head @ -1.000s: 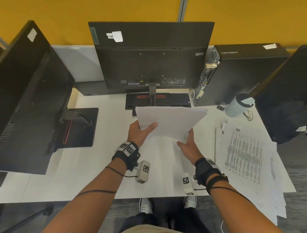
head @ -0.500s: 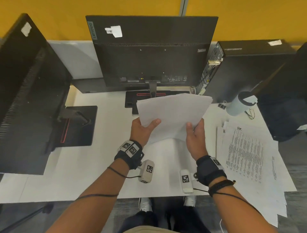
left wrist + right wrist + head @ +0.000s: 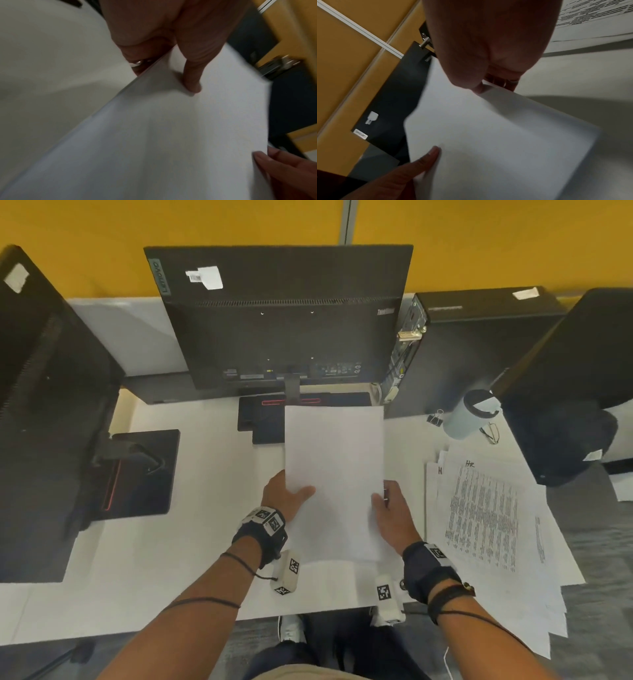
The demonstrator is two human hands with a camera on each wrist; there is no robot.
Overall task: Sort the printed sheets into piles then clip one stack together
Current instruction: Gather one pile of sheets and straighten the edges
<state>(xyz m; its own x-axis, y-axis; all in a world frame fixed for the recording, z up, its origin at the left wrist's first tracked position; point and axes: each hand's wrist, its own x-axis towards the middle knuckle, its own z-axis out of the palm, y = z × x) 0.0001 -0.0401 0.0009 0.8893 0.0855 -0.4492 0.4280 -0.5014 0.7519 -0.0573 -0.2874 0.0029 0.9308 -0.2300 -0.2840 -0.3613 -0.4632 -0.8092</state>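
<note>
Both hands, left (image 3: 286, 494) and right (image 3: 390, 510), pinch the stack (image 3: 334, 474) by its side edges, squaring it. Next likely: fetch the clip (image 3: 435, 418) beside the cup (image 3: 471, 416).

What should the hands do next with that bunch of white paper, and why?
Probably lower the stack and tap its bottom edge on the desk. Left hand and right hand grip its two sides, and the binder clip lies unused, so squaring comes first.

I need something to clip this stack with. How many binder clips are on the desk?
1. A black binder clip lies at the back right of the desk, beside the cup. Papers may hide others.
</note>
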